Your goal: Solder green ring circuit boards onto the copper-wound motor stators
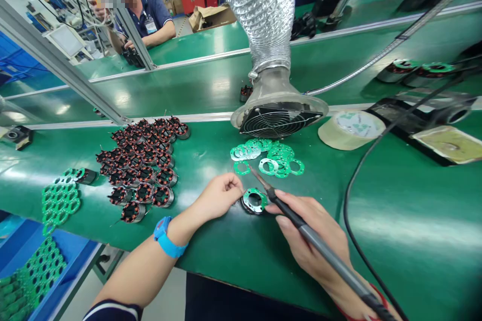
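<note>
A motor stator (246, 208) topped by a green ring-shaped circuit board (255, 200) sits on the bench in front of me. My left hand (222, 193), with a blue band at the wrist, is closed with its fingertips at the stator's left edge. My right hand (316, 233) grips a soldering iron (312, 238), its tip pointing up and left, above and beyond the board. A right fingertip reaches the board's right edge. Just past the stator lie loose ring boards (284, 158), green and white, some overlapping.
Rows of copper-wound stators (145, 160) stand at left, beside joined green boards (62, 198). A fume extractor (278, 110) hangs over the loose boards. To the right are a tape roll (352, 130), an iron stand with a sponge (448, 143) and a black cable (352, 180). Another person (148, 20) sits opposite.
</note>
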`<move>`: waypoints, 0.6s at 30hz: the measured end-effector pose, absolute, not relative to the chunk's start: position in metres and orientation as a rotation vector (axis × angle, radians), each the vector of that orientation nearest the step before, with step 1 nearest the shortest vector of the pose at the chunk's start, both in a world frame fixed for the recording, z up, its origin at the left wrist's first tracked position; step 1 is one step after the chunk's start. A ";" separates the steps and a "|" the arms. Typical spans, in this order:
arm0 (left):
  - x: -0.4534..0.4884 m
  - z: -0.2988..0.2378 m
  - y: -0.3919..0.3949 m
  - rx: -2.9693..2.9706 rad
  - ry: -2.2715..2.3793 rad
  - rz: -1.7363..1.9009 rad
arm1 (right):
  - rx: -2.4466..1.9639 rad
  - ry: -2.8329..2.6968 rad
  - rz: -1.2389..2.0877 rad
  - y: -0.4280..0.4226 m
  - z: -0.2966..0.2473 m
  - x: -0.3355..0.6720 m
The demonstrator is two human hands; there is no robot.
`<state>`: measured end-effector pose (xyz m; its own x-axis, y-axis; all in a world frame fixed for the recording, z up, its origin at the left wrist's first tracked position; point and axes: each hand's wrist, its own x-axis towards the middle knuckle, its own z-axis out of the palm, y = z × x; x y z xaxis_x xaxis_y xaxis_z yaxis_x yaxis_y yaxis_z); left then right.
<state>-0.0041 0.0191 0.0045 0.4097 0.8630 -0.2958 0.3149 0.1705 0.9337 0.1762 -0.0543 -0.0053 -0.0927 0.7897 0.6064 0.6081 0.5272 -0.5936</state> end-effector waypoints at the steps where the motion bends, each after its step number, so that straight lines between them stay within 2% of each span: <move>1: -0.004 0.004 0.019 1.398 1.157 0.539 | -1.190 -1.738 0.269 -0.056 -0.006 0.178; 8: -0.002 0.007 0.020 1.396 1.218 0.525 | -1.101 -1.651 0.375 -0.062 -0.004 0.185; 18: -0.002 0.003 0.020 1.425 1.202 0.534 | -1.117 -1.638 0.339 -0.061 -0.004 0.182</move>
